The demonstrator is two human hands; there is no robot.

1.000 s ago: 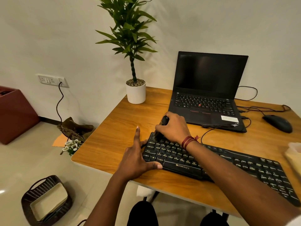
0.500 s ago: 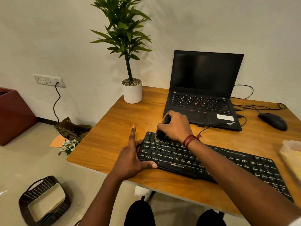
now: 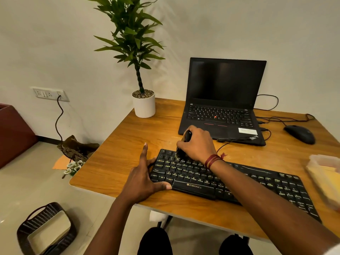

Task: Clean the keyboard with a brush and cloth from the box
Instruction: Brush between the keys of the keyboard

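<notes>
One keyboard point(image 3: 193, 186), one brush point(image 3: 186, 136) (in right hand point(image 3: 199, 146))

keyboard point(image 3: 193, 186): black, yellowish key legends, white ZEBRONICS lettering on the front
brush point(image 3: 186, 137): dark, pretty much black where it shows
worktop point(image 3: 128, 144): warm orange-brown wood grain
laptop point(image 3: 220, 115): black all over, red dot in the keys, thin red lines by the trackpad, little white sticker
mouse point(image 3: 299, 134): plain black
plant point(image 3: 132, 39): green leaves
pot point(image 3: 144, 107): white, brownish pebbles on top
wrist thread point(image 3: 212, 161): dark red
box point(image 3: 323, 173): cloudy see-through, pale yellow inside
basket point(image 3: 36, 219): dark woven pattern, cream inside
wall point(image 3: 55, 43): off-white
</notes>
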